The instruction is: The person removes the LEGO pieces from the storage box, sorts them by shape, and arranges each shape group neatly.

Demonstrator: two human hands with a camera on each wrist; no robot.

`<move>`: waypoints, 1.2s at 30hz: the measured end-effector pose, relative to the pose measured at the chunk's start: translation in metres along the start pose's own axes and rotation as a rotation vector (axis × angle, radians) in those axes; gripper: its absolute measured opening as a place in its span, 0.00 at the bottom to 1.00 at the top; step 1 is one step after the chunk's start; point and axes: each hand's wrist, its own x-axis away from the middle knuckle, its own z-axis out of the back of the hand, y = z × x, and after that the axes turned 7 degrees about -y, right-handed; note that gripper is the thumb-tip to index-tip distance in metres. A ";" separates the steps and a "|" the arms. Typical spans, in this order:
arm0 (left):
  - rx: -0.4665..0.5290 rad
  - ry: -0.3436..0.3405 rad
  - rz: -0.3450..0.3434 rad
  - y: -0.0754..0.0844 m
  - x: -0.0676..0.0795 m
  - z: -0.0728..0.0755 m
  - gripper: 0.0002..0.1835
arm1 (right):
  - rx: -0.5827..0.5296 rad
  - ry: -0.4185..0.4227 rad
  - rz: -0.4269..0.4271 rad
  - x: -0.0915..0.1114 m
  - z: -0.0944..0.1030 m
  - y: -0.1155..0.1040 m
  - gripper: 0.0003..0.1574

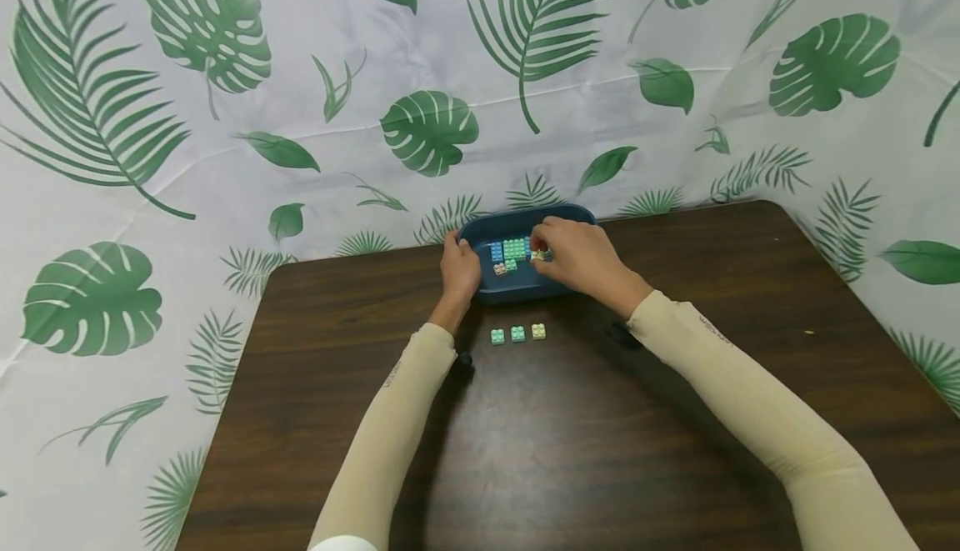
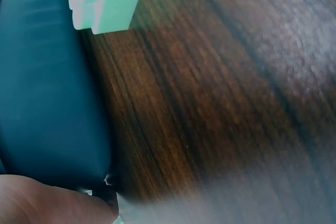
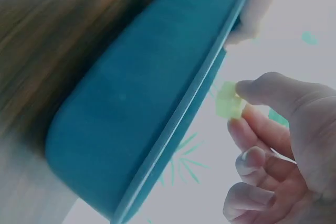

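Observation:
A dark blue plastic tub [image 1: 517, 293] stands at the table's far edge, with small toy building bricks inside. My left hand [image 1: 460, 269] grips its left end, thumb at the rim; the right wrist view shows those fingers [image 3: 258, 3] at the tub's far end. Between thumb and fingertips my right hand [image 1: 581, 255] pinches a yellow brick [image 3: 229, 100], held above the rim over the tub's right half. In the tub lie blue bricks [image 1: 497, 252], a green group [image 1: 514, 248], a pinkish brick [image 1: 500, 269] and a small green brick [image 1: 511, 265].
Two mint-green bricks [image 1: 517, 333] and a pale yellow one [image 1: 538, 332] sit in a row on the dark wooden table [image 1: 555, 434], just in front of the tub. A leaf-patterned cloth [image 1: 337, 117] hangs right behind the table.

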 end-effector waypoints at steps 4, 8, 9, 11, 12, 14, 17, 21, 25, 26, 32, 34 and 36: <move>-0.006 0.008 -0.012 0.000 0.001 -0.002 0.25 | 0.041 0.056 0.083 0.021 0.004 -0.003 0.12; -0.011 0.002 -0.019 0.001 0.002 -0.002 0.25 | 0.030 0.072 0.176 0.041 0.002 -0.004 0.11; -0.013 0.001 -0.019 0.000 0.002 -0.002 0.25 | 0.031 0.060 0.199 0.045 0.001 -0.004 0.11; -0.010 0.003 -0.018 0.001 0.002 -0.002 0.25 | 0.037 0.036 0.240 0.053 -0.002 -0.003 0.11; -0.010 0.003 -0.018 0.001 0.002 -0.003 0.25 | 0.041 0.025 0.253 0.057 -0.003 -0.003 0.11; -0.011 0.004 -0.021 0.001 0.001 -0.003 0.25 | 0.050 0.009 0.266 0.064 -0.005 -0.002 0.11; -0.017 0.003 -0.025 0.000 -0.001 -0.003 0.25 | 0.051 -0.006 0.271 0.071 -0.007 0.000 0.11; -0.021 0.004 -0.022 -0.001 -0.001 -0.002 0.25 | 0.041 -0.043 0.273 0.074 -0.011 0.002 0.11; -0.020 0.001 -0.021 -0.002 -0.001 -0.002 0.25 | 0.023 -0.090 0.247 0.075 -0.016 0.005 0.11; -0.018 -0.001 -0.022 -0.002 -0.001 -0.003 0.25 | 0.014 -0.101 0.239 0.074 -0.017 0.006 0.10; -0.017 0.005 -0.015 0.000 0.000 -0.002 0.25 | -0.027 -0.151 0.208 0.072 -0.024 0.010 0.09; -0.017 0.007 -0.011 0.000 0.000 -0.002 0.24 | -0.027 -0.158 0.199 0.072 -0.027 0.010 0.09; -0.016 0.007 -0.011 0.000 0.000 -0.003 0.25 | -0.022 -0.161 0.191 0.072 -0.029 0.011 0.09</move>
